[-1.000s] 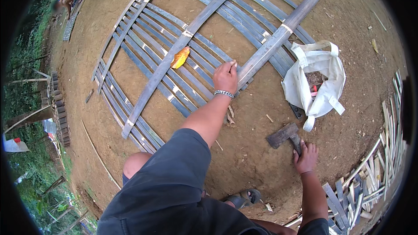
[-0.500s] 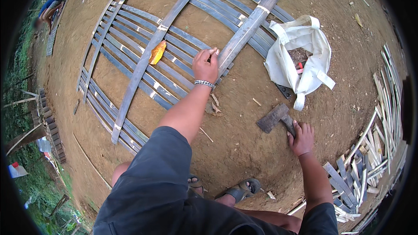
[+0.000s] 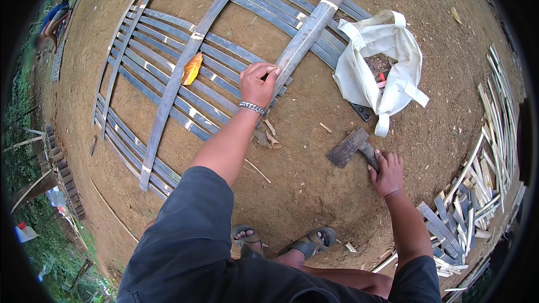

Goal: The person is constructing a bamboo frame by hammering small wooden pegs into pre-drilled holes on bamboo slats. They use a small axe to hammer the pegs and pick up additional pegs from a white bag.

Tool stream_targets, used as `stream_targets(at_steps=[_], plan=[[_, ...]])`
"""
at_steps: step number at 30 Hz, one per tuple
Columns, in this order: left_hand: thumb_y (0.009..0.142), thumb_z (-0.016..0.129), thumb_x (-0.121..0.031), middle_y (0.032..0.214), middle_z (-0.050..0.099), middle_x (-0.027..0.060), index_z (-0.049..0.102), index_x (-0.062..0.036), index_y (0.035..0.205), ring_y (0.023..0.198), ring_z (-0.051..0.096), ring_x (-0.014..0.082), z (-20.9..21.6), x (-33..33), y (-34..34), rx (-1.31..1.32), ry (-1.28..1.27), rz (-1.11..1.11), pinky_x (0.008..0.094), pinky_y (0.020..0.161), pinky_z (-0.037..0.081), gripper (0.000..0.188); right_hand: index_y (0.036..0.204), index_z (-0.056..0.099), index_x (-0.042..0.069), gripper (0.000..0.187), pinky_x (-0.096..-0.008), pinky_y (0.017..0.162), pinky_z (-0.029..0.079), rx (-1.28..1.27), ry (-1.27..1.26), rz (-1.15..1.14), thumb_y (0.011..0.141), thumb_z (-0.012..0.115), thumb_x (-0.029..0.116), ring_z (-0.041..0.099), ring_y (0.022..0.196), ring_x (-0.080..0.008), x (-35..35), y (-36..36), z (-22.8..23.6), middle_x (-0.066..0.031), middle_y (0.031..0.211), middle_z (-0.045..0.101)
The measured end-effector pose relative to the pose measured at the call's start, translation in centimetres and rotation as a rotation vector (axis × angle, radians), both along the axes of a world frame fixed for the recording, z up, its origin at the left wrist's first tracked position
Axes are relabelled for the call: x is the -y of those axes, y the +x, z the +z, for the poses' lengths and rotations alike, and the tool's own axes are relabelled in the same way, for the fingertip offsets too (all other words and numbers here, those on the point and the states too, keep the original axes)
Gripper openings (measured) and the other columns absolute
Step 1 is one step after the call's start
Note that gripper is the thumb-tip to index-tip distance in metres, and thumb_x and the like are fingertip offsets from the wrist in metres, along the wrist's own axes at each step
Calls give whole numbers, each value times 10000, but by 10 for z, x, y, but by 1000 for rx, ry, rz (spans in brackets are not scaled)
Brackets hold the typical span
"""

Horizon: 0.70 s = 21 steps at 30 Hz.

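Note:
My left hand (image 3: 257, 84) is closed in a pinch beside the lower end of a thick dark bamboo strip (image 3: 303, 39). Whatever it pinches, if anything, is too small to make out. That strip lies across a lattice of thinner dark bamboo slats (image 3: 163, 32) on the ground, together with another wide crosspiece (image 3: 168, 98). A yellow-orange leaf (image 3: 191, 69) rests on the lattice, left of my hand. My right hand (image 3: 387, 173) is wrapped round the short handle of a hatchet (image 3: 349, 147), whose broad dark head points left, low over the dirt.
A white open bag (image 3: 411, 59) with a red-handled item inside stands at the right. Split bamboo pieces (image 3: 449, 227) and long pale strips (image 3: 501, 118) are piled farther right. My sandalled feet (image 3: 314, 242) are below. Another person (image 3: 54, 19) bends over at far left.
The scene has shifted slightly up and left in view, and more of my left foot shows. Both hands keep much the same poses, the right still on the hatchet.

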State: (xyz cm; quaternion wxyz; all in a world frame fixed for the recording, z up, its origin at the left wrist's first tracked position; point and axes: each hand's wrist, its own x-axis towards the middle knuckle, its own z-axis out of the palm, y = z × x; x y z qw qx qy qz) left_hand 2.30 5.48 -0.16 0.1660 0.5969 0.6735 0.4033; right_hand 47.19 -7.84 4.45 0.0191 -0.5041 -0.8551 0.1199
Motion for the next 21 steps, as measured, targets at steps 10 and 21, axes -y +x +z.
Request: stream_targets(at_steps=[10, 21], plan=[[890, 774, -180, 981, 780, 69, 791, -69, 884, 943, 729, 248, -2, 1, 0, -30, 25, -40, 362, 852, 511, 113, 1328, 618, 50, 539, -477, 913, 418, -1, 7, -5, 865, 745, 295, 567, 1039, -339, 0, 1, -1, -135, 1093, 594], [884, 780, -178, 1007, 767, 26, 765, -98, 866, 981, 708, 224, -3, 1, -2, -102, 22, -68, 379, 875, 457, 83, 1327, 618, 53, 535, -477, 930, 426, 2, 11, -4, 869, 740, 301, 566, 1035, -341, 1, -1, -1, -137, 1093, 594]])
